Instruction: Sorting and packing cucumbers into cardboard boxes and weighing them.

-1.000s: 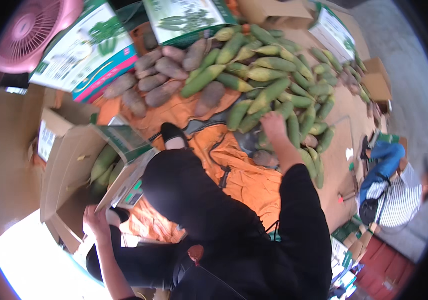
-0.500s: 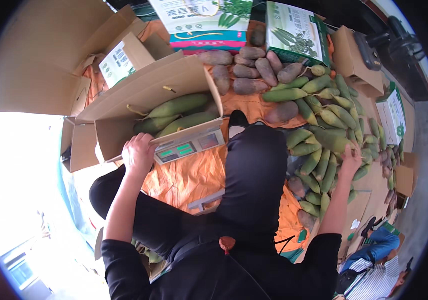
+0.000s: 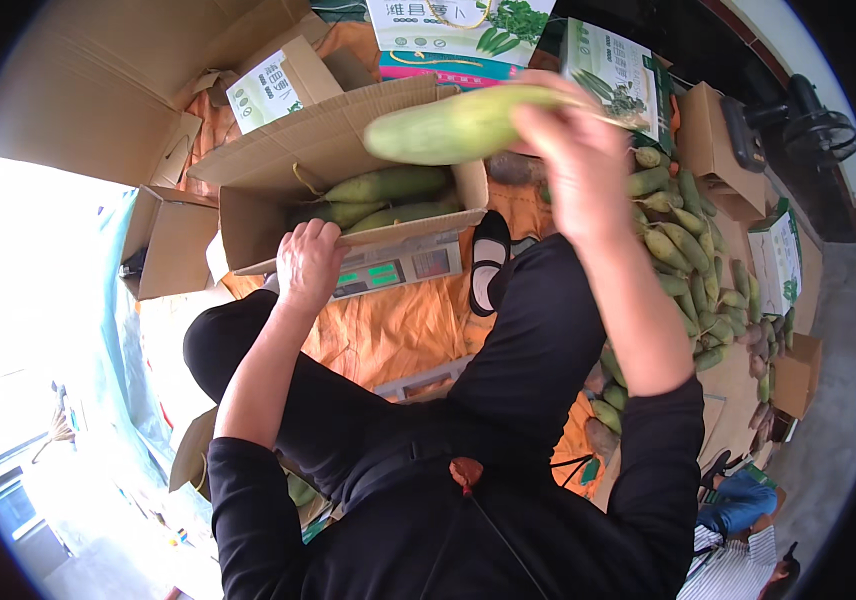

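Observation:
A large green radish (image 3: 438, 128) is in my right hand (image 3: 583, 170), blurred by motion, gripped near its thin root end. It hangs above the right part of an open cardboard box (image 3: 253, 225). Several green radishes (image 3: 388, 186) lie inside that box. My left hand (image 3: 308, 262) has its fingers hooked over the box's near wall. Beneath the box sits a weighing scale (image 3: 428, 262) with lit green displays.
A big pile of green radishes (image 3: 683, 245) spreads to the right. Printed cartons (image 3: 468, 25) stand at the back. Orange sheeting (image 3: 388, 335) covers the floor before me. A fan (image 3: 818, 130) stands far right; another person (image 3: 738, 510) is at lower right.
My right hand has come up and left from the pile with a green radish, now over the box. My left hand stays on the box's near wall. The view has shifted somewhat.

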A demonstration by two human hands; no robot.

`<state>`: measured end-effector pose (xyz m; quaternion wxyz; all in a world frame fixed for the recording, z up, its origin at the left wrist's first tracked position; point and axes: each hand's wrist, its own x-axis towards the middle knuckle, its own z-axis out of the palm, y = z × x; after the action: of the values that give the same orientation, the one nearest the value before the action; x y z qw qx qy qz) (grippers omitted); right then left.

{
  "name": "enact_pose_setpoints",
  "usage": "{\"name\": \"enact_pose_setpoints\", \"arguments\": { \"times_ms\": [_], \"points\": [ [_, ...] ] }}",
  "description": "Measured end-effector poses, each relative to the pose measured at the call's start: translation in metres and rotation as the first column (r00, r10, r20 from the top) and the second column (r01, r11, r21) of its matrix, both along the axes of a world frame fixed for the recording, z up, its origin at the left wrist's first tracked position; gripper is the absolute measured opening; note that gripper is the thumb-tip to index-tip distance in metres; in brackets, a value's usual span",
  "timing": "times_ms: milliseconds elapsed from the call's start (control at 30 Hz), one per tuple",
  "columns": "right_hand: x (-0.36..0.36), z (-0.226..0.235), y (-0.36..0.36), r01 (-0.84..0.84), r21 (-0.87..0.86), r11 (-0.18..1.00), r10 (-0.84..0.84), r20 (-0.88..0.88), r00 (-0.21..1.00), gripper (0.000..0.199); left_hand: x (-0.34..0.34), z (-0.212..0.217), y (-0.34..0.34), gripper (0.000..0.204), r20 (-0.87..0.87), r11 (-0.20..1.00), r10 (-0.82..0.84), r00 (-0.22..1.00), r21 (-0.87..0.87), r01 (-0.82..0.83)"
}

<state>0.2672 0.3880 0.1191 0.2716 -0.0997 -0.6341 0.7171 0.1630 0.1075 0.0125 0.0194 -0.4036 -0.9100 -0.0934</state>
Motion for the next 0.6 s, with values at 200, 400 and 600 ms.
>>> {"name": "enact_pose_setpoints", "arguments": {
  "times_ms": [200, 400, 600],
  "points": [
    [-0.076, -0.065, -0.041, -0.26, 0.0, 0.966, 0.228, 0.48, 0.847, 0.037, -0.001, -0.009, 0.007, 0.021, -0.071, 0.998, -0.056, 0.996, -0.008, 0.056],
    [-0.002, -0.009, 0.031, -0.33, 0.166, 0.93, 0.21, 0.498, 0.841, 0.035, -0.002, -0.005, -0.003, 0.024, -0.112, 0.998, -0.008, 0.994, -0.066, 0.001],
    [0.174, -0.069, 0.14, 0.18, 0.24, 0.954, -0.294, 0.632, 0.717, 0.036, -0.001, -0.008, 0.008, 0.025, -0.1, 0.996, -0.084, 0.991, -0.024, 0.082]
  ]
}}
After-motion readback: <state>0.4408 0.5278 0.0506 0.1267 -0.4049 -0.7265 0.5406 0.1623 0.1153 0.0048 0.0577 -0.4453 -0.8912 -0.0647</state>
